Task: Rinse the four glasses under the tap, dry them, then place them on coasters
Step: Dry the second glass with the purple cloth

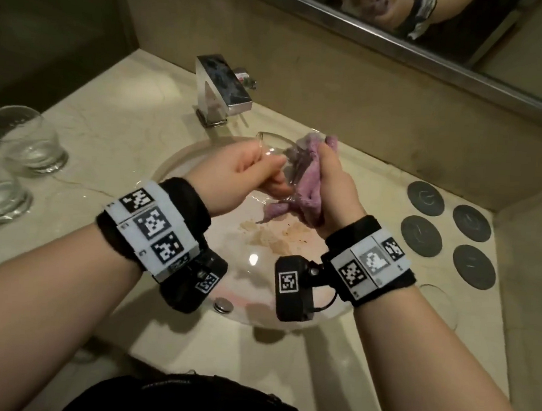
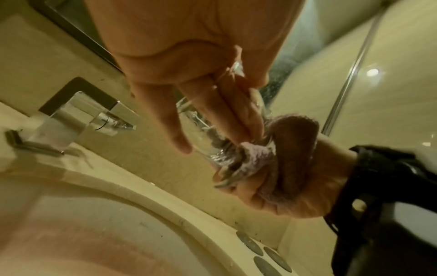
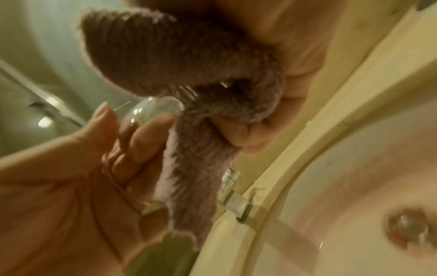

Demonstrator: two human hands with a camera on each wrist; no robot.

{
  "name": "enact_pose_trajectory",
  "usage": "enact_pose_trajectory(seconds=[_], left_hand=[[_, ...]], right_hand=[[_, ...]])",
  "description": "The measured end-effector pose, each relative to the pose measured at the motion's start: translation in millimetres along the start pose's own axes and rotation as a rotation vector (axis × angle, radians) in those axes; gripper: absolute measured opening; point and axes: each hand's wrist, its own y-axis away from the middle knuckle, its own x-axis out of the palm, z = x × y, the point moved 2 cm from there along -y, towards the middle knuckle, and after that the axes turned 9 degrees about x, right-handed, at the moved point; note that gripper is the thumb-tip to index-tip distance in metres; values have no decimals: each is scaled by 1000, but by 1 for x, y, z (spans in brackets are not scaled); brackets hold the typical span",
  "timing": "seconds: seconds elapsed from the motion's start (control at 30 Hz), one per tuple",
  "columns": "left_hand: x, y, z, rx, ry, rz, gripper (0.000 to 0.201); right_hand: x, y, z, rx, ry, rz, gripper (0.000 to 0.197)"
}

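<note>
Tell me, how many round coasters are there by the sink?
4, all bare, clustered on the counter right of the sink: far left coaster, far right coaster, near left coaster, near right coaster. None seems hidden.

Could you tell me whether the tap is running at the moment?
Off: no water falls from the tap spout in the head or left wrist view.

The head view looks steeply down from above onto the bench, taking in the sink and both forearms. The left wrist view sits close under the left hand, looking along its fingers toward the tap and back wall. The right wrist view sits as close under the right hand, facing the opposite way. All three share the sink rim and both hands.
</note>
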Motion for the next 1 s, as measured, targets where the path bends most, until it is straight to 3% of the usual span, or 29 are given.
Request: enact_pose_trajectory(seconds=[0.1, 0.17, 0.27, 0.3, 0.4, 0.47, 0.53, 0.63, 0.7, 0.83, 0.9, 1.0], left_hand=[[3, 3, 7, 51, 5, 6, 20], [2, 4, 10, 20, 38, 6, 16], [-6, 5, 15, -169, 265, -4, 23], [-9, 5, 16, -235, 370, -39, 25], [-9, 6, 16, -322, 547, -112, 25], [-4, 8, 13, -256, 554, -117, 24], [1, 11, 11, -142, 476, -125, 21], [4, 15, 6, 51, 251, -49, 21], [5, 18, 4, 122, 133, 11, 20], [6, 22, 2, 133, 70, 18, 15], [9, 24, -1, 68, 147, 31, 16], [14, 24, -3, -121, 366, -43, 38]], right_hand=[[3, -3, 4, -41, -23, -40, 74], [2, 5, 10, -170, 105, -100, 64], [-2, 16, 16, -437, 377, -101, 23], [-2, 20, 15, -529, 486, -122, 21], [0, 21, 11, -664, 783, -153, 45], [2, 22, 9, -645, 693, -117, 35], [2, 23, 7, -481, 364, -49, 22], [-3, 24, 2, -127, -32, -45, 39], [-6, 25, 0, -16, -147, -18, 52], [-12, 28, 2, -168, -58, -124, 56], [-15, 36, 5, -351, 92, -172, 38], [-14, 54, 4, -588, 232, -122, 8]])
